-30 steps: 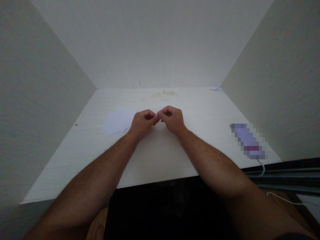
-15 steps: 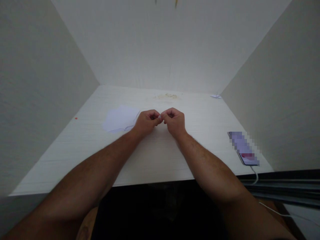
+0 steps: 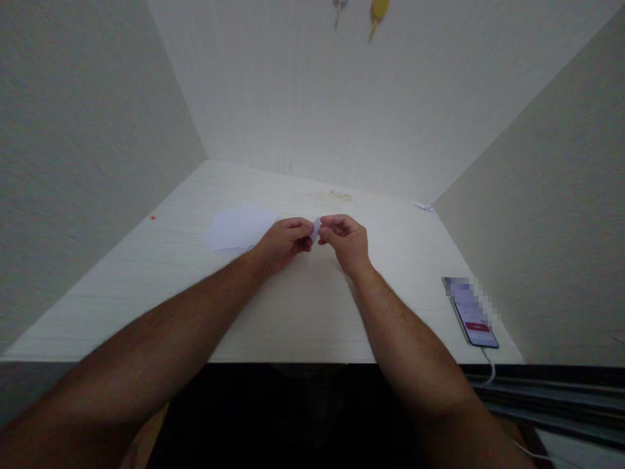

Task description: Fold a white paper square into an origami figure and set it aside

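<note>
A small folded piece of white paper (image 3: 316,228) is pinched between my two hands, a little above the middle of the white table (image 3: 303,312). My left hand (image 3: 288,241) grips its left side between thumb and fingers. On the other side, my right hand (image 3: 346,240) has thumb and fingertips closed at the paper's right edge. Most of the fold is covered by my fingers. White paper sheets (image 3: 239,227) lie flat on the table just left of my left hand, partly behind its wrist.
A phone (image 3: 471,316) with a white cable (image 3: 489,371) lies near the right front edge. A small folded white paper (image 3: 424,206) sits in the back right corner. An orange speck (image 3: 153,217) is at the left. Pale walls enclose three sides; a yellow tag (image 3: 379,8) hangs at the back.
The view has tilted and shifted slightly. My hands have turned and moved a little apart, and the folded paper between them now shows more.
</note>
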Action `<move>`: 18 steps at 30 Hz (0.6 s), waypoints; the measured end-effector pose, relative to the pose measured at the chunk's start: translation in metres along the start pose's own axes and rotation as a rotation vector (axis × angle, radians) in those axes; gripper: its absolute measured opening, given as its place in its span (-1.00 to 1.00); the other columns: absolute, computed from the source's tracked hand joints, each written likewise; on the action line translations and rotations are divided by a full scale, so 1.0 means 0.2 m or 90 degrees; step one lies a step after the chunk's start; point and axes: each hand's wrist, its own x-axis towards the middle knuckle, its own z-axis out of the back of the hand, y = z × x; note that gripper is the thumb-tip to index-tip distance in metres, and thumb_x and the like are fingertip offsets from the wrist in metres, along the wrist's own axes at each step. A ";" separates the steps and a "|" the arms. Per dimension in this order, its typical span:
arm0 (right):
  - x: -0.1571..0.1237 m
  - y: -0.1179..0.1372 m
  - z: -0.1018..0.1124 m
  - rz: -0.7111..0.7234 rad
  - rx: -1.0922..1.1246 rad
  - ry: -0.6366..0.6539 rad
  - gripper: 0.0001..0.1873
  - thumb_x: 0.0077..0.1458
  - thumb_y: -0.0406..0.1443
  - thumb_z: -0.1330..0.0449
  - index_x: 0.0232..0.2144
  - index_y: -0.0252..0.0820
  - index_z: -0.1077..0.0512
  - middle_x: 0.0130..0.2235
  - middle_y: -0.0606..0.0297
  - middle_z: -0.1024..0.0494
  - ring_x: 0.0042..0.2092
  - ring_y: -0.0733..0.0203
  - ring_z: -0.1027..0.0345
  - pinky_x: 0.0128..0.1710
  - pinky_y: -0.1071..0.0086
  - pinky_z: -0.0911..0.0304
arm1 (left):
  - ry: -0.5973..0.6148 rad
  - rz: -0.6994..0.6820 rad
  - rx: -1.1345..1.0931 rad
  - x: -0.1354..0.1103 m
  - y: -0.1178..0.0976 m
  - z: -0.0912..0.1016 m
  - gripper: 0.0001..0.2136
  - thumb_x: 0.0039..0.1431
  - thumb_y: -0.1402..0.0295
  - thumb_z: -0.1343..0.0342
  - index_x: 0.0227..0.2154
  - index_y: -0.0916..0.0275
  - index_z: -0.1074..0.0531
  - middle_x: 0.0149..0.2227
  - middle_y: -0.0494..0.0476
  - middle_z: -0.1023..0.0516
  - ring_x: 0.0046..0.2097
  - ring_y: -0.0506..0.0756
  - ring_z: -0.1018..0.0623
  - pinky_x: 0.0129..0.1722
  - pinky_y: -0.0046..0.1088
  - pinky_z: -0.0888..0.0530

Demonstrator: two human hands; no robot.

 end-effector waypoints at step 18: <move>-0.02 -0.02 -0.01 0.146 -0.122 -0.031 -0.73 -0.06 -0.35 -0.24 -0.22 -0.12 -0.41 -0.37 0.39 -0.50 -0.43 0.40 -0.36 -0.44 0.47 -0.31 | 0.016 0.045 -0.002 -0.01 0.00 0.00 -0.79 -0.13 0.35 -0.35 -0.57 0.31 -0.43 -0.59 0.04 -0.43 -0.57 -0.05 -0.40 -0.53 -0.53 -0.33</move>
